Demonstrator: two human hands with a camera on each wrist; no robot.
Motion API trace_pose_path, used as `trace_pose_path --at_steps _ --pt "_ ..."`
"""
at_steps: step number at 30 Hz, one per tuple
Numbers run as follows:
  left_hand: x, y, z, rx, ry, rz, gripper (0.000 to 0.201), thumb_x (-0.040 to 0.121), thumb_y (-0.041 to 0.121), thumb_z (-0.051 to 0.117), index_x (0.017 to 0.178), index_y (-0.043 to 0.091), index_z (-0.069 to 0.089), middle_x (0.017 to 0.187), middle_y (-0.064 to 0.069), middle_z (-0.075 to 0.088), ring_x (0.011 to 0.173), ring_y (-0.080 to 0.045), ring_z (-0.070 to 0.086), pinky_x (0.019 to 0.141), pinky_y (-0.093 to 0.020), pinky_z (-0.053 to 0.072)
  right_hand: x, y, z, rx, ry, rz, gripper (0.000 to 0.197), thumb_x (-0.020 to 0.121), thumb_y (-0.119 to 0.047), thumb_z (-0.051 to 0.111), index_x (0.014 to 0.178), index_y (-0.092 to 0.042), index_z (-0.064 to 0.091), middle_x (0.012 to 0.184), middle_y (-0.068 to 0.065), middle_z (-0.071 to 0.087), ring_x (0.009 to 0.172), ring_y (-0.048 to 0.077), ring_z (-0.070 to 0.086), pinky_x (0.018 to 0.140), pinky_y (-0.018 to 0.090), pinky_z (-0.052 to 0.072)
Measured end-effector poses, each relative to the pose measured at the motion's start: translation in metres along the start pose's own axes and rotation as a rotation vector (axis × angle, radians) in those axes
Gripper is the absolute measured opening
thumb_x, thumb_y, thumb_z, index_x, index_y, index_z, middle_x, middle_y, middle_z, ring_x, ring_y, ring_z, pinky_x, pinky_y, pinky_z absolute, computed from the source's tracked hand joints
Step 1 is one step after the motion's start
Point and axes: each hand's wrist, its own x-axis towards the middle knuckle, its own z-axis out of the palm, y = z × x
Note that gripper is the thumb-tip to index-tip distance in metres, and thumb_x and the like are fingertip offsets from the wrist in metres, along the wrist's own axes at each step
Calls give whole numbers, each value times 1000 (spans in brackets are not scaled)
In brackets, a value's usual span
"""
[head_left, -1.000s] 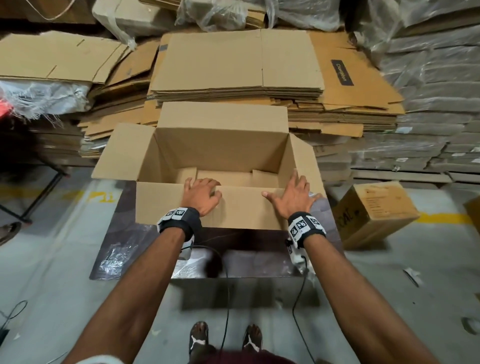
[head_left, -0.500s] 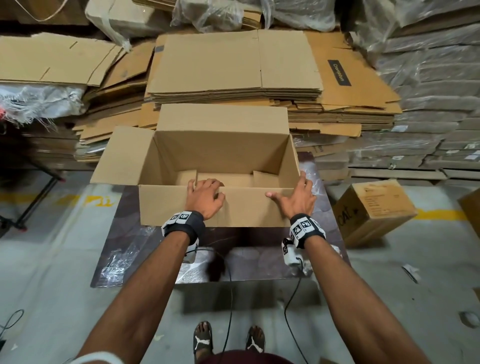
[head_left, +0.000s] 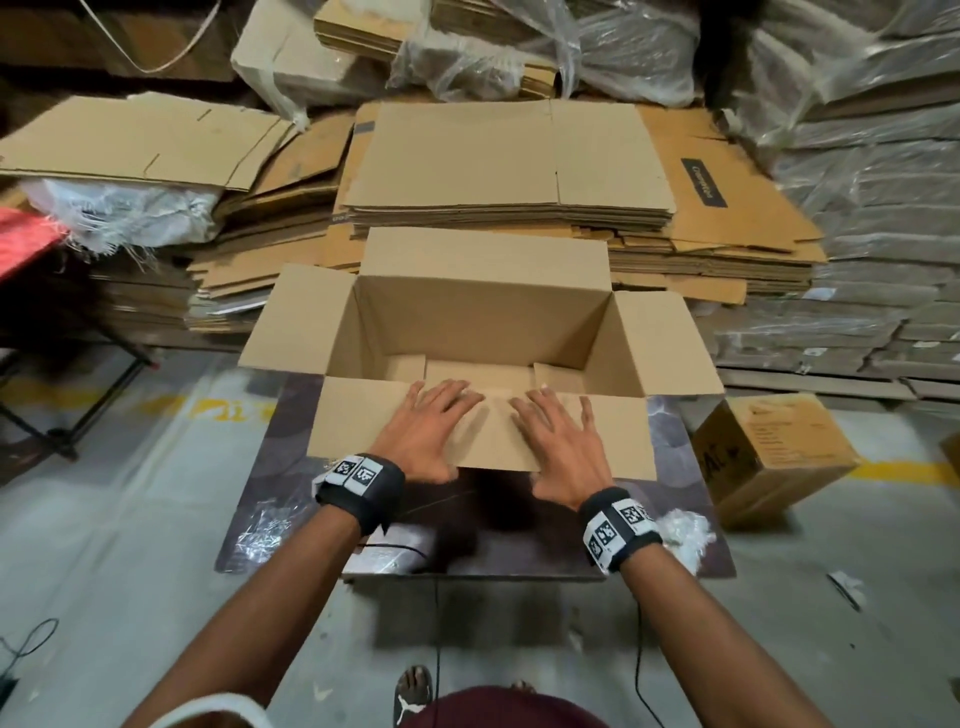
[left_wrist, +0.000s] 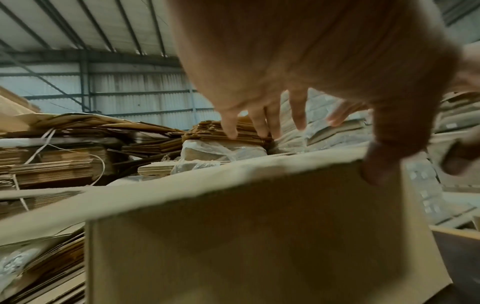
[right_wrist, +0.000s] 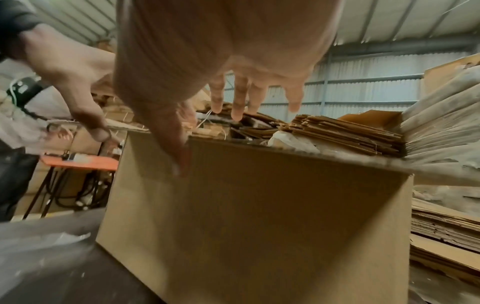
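- A warehouse for packing cartons, going by everything around.
- Corrugated metal roof and sheet walls on a steel frame, as in an industrial shed.
- Tall stacks of flattened cartons fill the back, some loose and some strapped.
- Plastic-wrapped bundles are piled at the right.
- Bare concrete floor with a painted yellow line.
- A closed carton sits on the floor, near an open carton.
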Motion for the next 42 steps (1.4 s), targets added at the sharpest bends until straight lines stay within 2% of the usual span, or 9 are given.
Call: trace_pose_path --at_steps 4,7,15,22,25,28,31,37,42 --pt "-16 0 -12 -9 595 35 42 71 23 75 109 14 61 115 -8 56 112 -30 52 98 -45 43 9 -3 -12 24 526 -23 67 65 -7 71 131 -14 62 122 10 62 128 31 52 114 60 33" --pt "-11 -2 -19 128 760 -58 19 77 9 68 95 13 63 97 -7 58 91 -28 49 82 -41 38 29 -3 -23 -70 782 49 48 64 1 65 109 -11 70 99 9 64 101 32 52 108 54 41" --pt "19 -38 -10 38 554 -291 56 71 9 66 127 13 59 131 -14 52 121 -33 45 99 -49 40 75 0 -18 -69 570 280 52 73 -8 68 124 -22 67 107 -3 70 110 32 52 104 52 32" --pt "3 -60 46 -148 400 -415 80 69 10 70 143 14 42 139 -16 39 132 -35 41 103 -55 42 51 4 39 92 257 390 59 84 -24 78 137 -19 54 138 8 55 122 30 51 98 52 43" --pt "4 -65 61 -351 626 -695 77 77 19 76 143 8 40 139 -22 36 131 -41 39 109 -55 38 39 6 55 265 344 698 72 83 -35 80 139 -8 44 146 21 40 134 38 40 108 61 37" --pt "11 -77 65 -735 772 -1036 109 70 19 91 154 8 23 150 -25 27 135 -47 37 114 -57 35 36 13 49 597 395 1095 104 69 -41 92 145 -2 31 147 28 31 131 46 42 108 54 39" --pt "18 -95 65 -1011 686 -1147 130 67 18 95 161 6 5 162 -26 18 149 -41 22 123 -47 24 36 29 44 848 367 1279 125 65 -36 96 156 1 19 156 27 24 140 45 36 112 49 36" --pt "11 -119 78 -1028 494 -1096 136 66 30 95 162 9 1 164 -22 24 151 -36 26 124 -49 23 34 80 104 1075 310 1193 165 21 -85 85 155 -10 23 153 19 46 140 36 47 117 52 39" --pt "6 -111 49 -963 633 -1015 133 63 15 95 163 18 8 164 -14 24 147 -35 34 122 -48 28 36 50 44 932 346 1092 143 47 -64 92 160 -21 15 163 13 29 145 38 38 120 62 26"
